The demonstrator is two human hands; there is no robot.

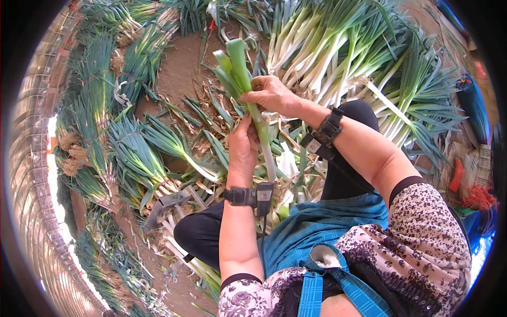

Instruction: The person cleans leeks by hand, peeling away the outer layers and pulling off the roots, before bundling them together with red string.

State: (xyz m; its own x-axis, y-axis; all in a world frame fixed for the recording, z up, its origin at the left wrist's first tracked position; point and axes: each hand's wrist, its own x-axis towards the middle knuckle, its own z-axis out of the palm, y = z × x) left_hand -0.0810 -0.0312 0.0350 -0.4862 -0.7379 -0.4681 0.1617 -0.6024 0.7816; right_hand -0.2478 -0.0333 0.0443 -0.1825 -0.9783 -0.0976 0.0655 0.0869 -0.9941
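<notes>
A long green onion [269, 158] stands slanted in front of me, its green leaves [236, 68] at the top and its white stem toward my lap. My left hand [243, 141] is closed around the stem at mid-length, some of its fingers hidden behind it. Higher up, my right hand [271, 96] grips the onion between thumb and fingers where the leaves begin. Beneath both hands lie loose leaves and pale peelings [288, 164]. A single green onion [198, 168] with a white stem lies on the ground left of my left hand.
A big heap of white-stemmed green onions [322, 47] lies at the far right. Tied bundles with roots [134, 148] line the left side. A grey metal piece [163, 207] sits by my left knee. Red string [478, 196] lies at the right edge.
</notes>
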